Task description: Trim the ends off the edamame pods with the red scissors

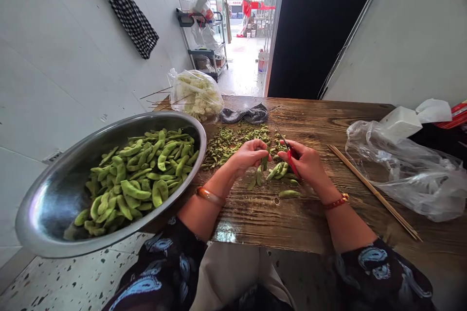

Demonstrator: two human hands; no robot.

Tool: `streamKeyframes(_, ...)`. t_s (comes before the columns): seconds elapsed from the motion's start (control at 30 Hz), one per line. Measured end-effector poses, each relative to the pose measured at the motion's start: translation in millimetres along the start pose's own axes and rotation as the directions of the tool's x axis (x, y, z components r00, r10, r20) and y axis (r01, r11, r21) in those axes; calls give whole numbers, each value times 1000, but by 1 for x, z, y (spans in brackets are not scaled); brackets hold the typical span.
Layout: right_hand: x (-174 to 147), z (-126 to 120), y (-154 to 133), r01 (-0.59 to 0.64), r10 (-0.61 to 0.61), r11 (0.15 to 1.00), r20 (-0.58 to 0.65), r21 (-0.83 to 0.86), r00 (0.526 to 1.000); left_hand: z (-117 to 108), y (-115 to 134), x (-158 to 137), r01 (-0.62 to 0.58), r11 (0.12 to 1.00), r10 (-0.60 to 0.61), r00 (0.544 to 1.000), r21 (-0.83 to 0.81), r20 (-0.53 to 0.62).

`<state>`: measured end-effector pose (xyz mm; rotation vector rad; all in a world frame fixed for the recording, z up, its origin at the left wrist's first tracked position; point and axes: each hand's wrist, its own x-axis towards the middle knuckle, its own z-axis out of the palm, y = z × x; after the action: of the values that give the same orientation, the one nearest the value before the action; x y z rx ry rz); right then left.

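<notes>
L hand [251,156] w/ fingertips pinching one green pod [265,159], R hand [308,164] w/ fingers curled round red-handled scissors [291,157], loose pods [280,171] on wooden table [255,221] btwn hands, green scraps [237,138] farther, metal bowl [40,218] w/ many pods [138,180] at left, sticks [375,192] & plastic bag [419,182] at right

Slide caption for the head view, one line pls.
Left hand holding a green pod, right hand holding red-handled scissors, above a wooden table; metal bowl of pods at left.
</notes>
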<state>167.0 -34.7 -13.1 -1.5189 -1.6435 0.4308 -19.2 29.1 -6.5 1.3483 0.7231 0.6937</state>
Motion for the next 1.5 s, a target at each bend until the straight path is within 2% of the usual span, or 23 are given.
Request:
streamKeyframes(0.23, -2, 0, -1, 57, -56, 997, 16, -54, 998, -1, -4, 1, 51, 992, -53, 999, -115, -12)
streamKeyframes(0.37, -2, 1, 2, 86, -85, 992, 16, -90, 996, -2, -4, 1, 39, 984, -43, 999, -174, -18)
streamKeyframes(0.57, -1, 2, 4, 136, -128, 987, 91, -85, 988, 1, -4, 1, -86, 987, 67, 989, -138, -132)
streamKeyframes(0.83, -2, 6, 6, 188, -176, 979, 130, -80, 976, 11, 2, -5, -163, 987, 164, 981, 16, -101)
streamKeyframes(1.1, -4, 10, 6, 206, -196, 975, 121, -79, 973, 17, 0, -6, -124, 991, 119, 989, -46, -92)
streamKeyframes(1.5, -2, 6, 7, 234, -208, 958, 164, -164, 964, 12, 2, -5, -87, 996, 88, 991, 17, -96)
